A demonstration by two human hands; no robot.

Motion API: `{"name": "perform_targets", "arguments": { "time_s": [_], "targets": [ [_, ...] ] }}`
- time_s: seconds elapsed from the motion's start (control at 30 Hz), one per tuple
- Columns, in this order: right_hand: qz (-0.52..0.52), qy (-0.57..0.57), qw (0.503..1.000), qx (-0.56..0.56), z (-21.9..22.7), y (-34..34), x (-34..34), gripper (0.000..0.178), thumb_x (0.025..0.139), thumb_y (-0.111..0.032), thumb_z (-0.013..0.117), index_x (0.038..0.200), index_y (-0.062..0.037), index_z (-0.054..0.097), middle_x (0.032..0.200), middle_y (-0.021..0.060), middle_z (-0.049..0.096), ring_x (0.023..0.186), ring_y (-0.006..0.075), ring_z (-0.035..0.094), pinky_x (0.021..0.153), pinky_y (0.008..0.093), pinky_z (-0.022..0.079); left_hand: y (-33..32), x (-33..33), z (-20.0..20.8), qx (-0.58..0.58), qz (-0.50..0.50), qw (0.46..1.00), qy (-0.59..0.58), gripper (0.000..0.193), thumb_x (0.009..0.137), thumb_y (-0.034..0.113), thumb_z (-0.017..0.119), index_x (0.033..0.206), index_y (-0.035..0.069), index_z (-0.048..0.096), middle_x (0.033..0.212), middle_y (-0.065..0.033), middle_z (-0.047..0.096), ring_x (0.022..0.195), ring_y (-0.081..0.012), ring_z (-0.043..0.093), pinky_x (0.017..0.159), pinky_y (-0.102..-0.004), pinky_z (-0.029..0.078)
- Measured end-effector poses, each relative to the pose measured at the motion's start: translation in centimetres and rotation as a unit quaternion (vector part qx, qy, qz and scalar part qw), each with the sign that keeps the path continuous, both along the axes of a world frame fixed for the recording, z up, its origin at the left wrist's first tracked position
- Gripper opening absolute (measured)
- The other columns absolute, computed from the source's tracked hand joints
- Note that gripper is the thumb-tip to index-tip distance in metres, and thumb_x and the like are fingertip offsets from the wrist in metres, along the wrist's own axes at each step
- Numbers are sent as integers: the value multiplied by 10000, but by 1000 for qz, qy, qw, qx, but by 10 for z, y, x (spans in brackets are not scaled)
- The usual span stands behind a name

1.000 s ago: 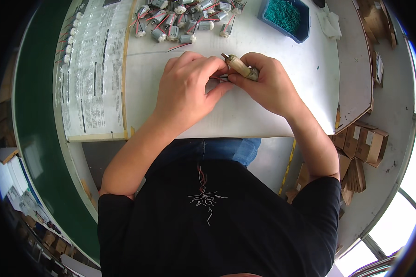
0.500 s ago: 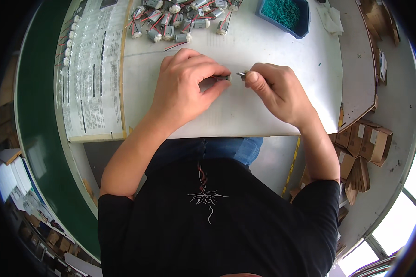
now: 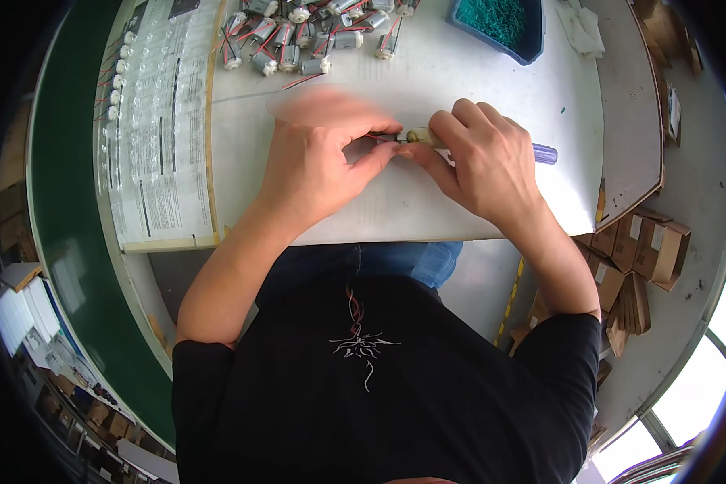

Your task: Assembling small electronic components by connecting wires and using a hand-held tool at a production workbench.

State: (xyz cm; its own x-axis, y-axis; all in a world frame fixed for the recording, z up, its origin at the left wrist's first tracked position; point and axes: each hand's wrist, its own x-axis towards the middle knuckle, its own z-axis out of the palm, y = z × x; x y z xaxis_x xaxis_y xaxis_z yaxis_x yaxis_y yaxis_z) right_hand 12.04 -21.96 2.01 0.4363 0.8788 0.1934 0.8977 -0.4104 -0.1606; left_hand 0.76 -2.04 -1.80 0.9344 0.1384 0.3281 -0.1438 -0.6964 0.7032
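A small grey part [image 3: 388, 138] with a red wire is between the two hands, just above or on the desk [image 3: 363, 211]; I cannot tell which. It may be a little motor, but fingers hide most of it. The left hand [image 3: 319, 153] has its grip pinching the part between thumb and finger, though the knuckles are blurred. The right hand [image 3: 488, 157] has its grip wrapped around a tool [image 3: 422, 137] with a pale front. A purple end [image 3: 545, 153] pokes out behind that hand and looks like the same tool.

The front of the tool is right by the left fingertips. If it slips, it could poke a finger or scratch the part. The part is tiny, so a loose pinch could let it turn or pop out. The thin wire could bend or pull off if the tool pushes on it.

Past the hands is a heap of motors [image 3: 289, 56] with wires crossing each other. One near motor [image 3: 315, 66] has its wires lying out toward the left hand, so a bump could snag them. The blue tub [image 3: 529, 56] of green bits [image 3: 496, 24] is well apart, so it seems safe unless an elbow swings wide.
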Motion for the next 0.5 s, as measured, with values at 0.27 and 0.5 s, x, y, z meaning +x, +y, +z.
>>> {"name": "perform_targets", "arguments": {
  "time_s": [0.27,0.5],
  "targets": [
    [-9,-48,999,13,4,0,-2,372,857,-443,847,816,-121,665,753,8,528,656,196,555,540,359,457,0,1,4,3,-5,1000,-11,216,761,71,866,969,79,808,940,-18,784,945,-232,654,931,-371,491],
    [8,-85,996,-9,11,3,-3,359,853,-438,846,810,-127,672,759,1,525,674,189,557,551,360,468,0,1,4,0,-6,1000,-11,219,755,64,864,965,79,807,941,-19,784,944,-233,652,934,-374,492]
  ]
}}
